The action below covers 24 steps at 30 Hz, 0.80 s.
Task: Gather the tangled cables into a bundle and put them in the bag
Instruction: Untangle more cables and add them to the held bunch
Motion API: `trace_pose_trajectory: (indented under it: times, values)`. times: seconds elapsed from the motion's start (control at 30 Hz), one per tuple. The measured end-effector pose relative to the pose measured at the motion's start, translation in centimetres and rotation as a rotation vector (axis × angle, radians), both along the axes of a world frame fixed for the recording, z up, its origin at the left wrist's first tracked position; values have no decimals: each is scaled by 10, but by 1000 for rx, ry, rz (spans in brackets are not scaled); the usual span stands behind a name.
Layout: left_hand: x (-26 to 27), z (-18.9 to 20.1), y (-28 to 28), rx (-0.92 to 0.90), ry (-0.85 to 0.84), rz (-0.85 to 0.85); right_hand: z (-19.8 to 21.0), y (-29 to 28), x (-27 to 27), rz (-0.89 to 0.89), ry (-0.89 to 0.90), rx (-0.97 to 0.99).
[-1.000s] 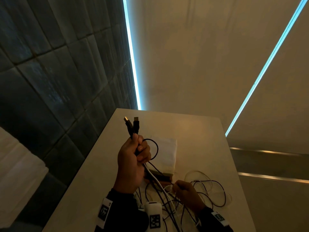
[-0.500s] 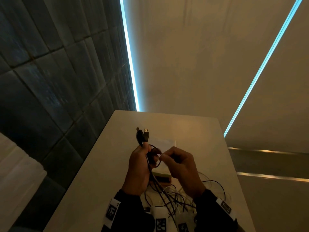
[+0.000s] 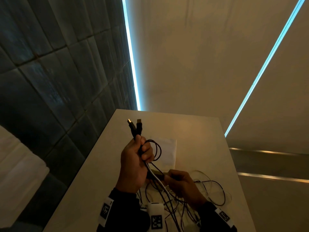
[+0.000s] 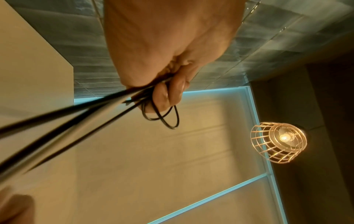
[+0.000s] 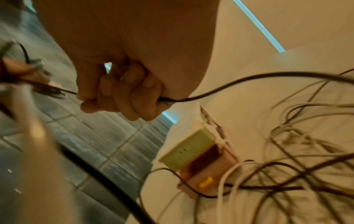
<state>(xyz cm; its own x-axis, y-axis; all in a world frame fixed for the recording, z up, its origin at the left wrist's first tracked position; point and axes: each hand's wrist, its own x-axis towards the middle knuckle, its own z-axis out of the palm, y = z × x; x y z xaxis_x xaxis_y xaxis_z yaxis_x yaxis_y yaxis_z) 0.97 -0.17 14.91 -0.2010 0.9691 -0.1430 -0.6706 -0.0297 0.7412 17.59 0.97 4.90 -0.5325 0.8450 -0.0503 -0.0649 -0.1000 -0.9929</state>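
Note:
My left hand [image 3: 142, 153] is raised over the table and grips several cables, two black USB plugs [image 3: 135, 127] sticking up from the fist and a black loop [image 3: 157, 149] beside the fingers. In the left wrist view the left hand [image 4: 164, 92] clasps the black cables [image 4: 76, 112]. Lower down, my right hand [image 3: 175, 179] holds a thin black cable; its curled fingers [image 5: 124, 97] close round that black cable [image 5: 239, 81]. A tangle of black and white cables [image 3: 209, 191] lies on the table. The white cloth bag [image 3: 167, 151] lies flat behind the hands.
The pale table [image 3: 200, 131] is narrow, with a dark tiled wall [image 3: 50, 81] to its left. A small block of green, brown and pink parts [image 5: 199, 156] lies at the bag's near edge among the cables. A wire-cage lamp [image 4: 279, 141] hangs overhead.
My right hand has dropped from beside the left hand back down to the tangle, now holding a black cable. The left hand keeps its cables and has risen slightly.

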Motion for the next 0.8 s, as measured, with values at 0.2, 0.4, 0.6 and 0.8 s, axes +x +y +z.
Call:
trace_pose_trajectory:
  times: [0.2,0.4,0.6,0.8]
  values:
    - [2,-1,-1,0,22,13,-75,2,12,-69,-197,-48]
    - [-4,2,-3,29,-13,30,-91,-2,26,-140,-329,-72]
    - [-1,-1,-2,-57,92,8,-93,0,36,-306,-401,-222]
    - [7,-5,3,-213,211,-29,9,16,14,-397,6,-117]
